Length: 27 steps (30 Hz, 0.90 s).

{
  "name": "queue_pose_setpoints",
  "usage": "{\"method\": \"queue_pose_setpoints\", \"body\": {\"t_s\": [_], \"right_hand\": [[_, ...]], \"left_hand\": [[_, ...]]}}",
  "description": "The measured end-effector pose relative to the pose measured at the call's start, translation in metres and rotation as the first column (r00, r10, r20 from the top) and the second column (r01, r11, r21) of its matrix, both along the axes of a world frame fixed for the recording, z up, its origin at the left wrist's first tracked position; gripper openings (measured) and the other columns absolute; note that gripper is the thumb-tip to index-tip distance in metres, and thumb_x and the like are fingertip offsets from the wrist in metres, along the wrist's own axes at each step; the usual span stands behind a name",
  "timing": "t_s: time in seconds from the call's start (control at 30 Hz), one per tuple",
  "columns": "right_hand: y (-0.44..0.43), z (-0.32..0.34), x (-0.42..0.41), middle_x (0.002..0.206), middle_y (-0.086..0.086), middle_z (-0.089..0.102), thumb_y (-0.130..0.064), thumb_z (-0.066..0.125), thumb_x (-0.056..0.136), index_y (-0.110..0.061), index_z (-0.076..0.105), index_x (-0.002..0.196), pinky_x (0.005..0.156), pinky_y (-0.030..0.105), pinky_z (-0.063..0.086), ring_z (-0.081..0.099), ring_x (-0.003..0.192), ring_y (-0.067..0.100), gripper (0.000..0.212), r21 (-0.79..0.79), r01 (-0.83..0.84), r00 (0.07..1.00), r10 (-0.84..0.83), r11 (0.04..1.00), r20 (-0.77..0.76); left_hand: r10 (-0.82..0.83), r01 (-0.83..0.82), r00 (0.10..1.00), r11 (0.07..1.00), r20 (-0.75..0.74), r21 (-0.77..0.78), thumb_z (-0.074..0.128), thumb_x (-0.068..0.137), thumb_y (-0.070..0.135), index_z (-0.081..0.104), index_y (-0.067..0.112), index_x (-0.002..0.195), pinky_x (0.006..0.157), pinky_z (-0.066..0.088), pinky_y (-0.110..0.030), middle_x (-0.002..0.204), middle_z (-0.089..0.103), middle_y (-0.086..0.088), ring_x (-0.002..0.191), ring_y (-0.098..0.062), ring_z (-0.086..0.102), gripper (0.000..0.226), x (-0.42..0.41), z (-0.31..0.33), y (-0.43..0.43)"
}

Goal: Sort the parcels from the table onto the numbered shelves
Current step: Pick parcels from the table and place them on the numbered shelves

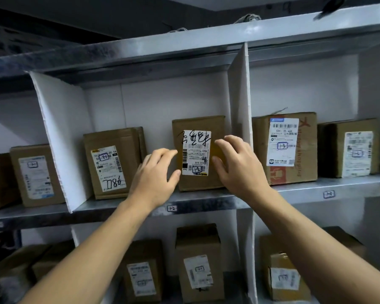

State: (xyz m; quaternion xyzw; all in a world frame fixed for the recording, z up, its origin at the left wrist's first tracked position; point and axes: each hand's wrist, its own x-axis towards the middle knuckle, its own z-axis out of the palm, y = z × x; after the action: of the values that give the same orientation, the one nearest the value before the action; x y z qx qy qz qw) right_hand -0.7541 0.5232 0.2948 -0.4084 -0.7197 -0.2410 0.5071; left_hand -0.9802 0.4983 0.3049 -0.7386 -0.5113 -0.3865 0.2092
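A brown cardboard parcel [199,123] with a white label stands upright on the middle shelf [206,201], in the compartment tagged 1-2. My left hand [156,174] is at the parcel's left side, fingers loosely bent, thumb near the label's lower corner. My right hand [235,163] is at its right side with fingers spread and relaxed. Neither hand clearly grips the box. A second labelled parcel [112,163] stands to its left in the same compartment.
White divider boards [239,102] split the shelf. The compartment to the right holds two parcels [285,148], [349,148]; the one to the left holds another [35,174]. Several boxes [198,262] stand on the shelf below. A metal shelf [184,42] runs overhead.
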Motion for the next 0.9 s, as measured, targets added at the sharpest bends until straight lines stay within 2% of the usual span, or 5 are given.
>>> {"method": "queue_pose_setpoints", "body": {"t_s": [0.13,0.4,0.57,0.73,0.9], "right_hand": [[-0.021,-0.011,0.016,0.124,0.013,0.058,-0.034,0.056,0.093,-0.012,0.060,0.122,0.080,0.046,0.054,0.059,0.107,0.035,0.037,-0.052,0.074,0.994,-0.069,0.996,0.088],[-0.086,-0.032,0.082,0.126,0.011,0.059,-0.034,0.063,0.093,-0.017,0.057,0.125,0.084,0.045,0.052,0.059,0.110,0.033,0.037,-0.178,0.212,0.960,-0.170,0.961,0.224],[-0.130,-0.043,0.123,0.131,0.016,0.060,-0.034,0.067,0.091,-0.015,0.059,0.127,0.087,0.050,0.052,0.060,0.116,0.039,0.041,-0.254,0.283,0.940,-0.215,0.925,0.263],[-0.149,-0.045,0.157,0.143,0.013,0.051,-0.041,0.055,0.097,-0.020,0.051,0.137,0.098,0.049,0.047,0.052,0.126,0.035,0.045,-0.321,0.335,0.929,-0.254,0.886,0.267],[-0.147,-0.044,0.186,0.146,0.010,0.049,-0.044,0.052,0.099,-0.022,0.050,0.139,0.101,0.047,0.045,0.050,0.129,0.032,0.045,-0.343,0.356,0.927,-0.280,0.869,0.250]], "left_hand": [[0.048,-0.052,0.996,0.998,-0.077,-0.047,0.055,0.094,0.038,0.042,0.025,0.143,0.109,0.034,-0.039,0.143,0.043,0.003,0.134,-0.017,0.036,0.053,0.015,-0.009,-0.020],[-0.008,0.003,0.999,0.986,-0.031,-0.164,0.051,0.095,0.041,0.038,0.029,0.145,0.111,0.033,-0.039,0.146,0.039,0.007,0.136,-0.015,0.033,0.053,0.070,-0.044,-0.074],[-0.032,0.027,0.999,0.975,-0.022,-0.223,0.050,0.096,0.041,0.037,0.028,0.145,0.110,0.032,-0.039,0.144,0.040,0.006,0.133,-0.016,0.035,0.053,0.103,-0.060,-0.100],[-0.064,0.062,0.998,0.974,-0.006,-0.218,0.050,0.096,0.039,0.039,0.027,0.143,0.109,0.033,-0.041,0.143,0.041,0.004,0.131,-0.018,0.036,0.050,0.145,-0.053,-0.106],[-0.106,0.107,0.994,0.974,0.013,-0.199,0.053,0.094,0.037,0.041,0.026,0.142,0.107,0.034,-0.039,0.141,0.044,0.004,0.129,-0.019,0.039,0.051,0.190,-0.046,-0.098]]}}
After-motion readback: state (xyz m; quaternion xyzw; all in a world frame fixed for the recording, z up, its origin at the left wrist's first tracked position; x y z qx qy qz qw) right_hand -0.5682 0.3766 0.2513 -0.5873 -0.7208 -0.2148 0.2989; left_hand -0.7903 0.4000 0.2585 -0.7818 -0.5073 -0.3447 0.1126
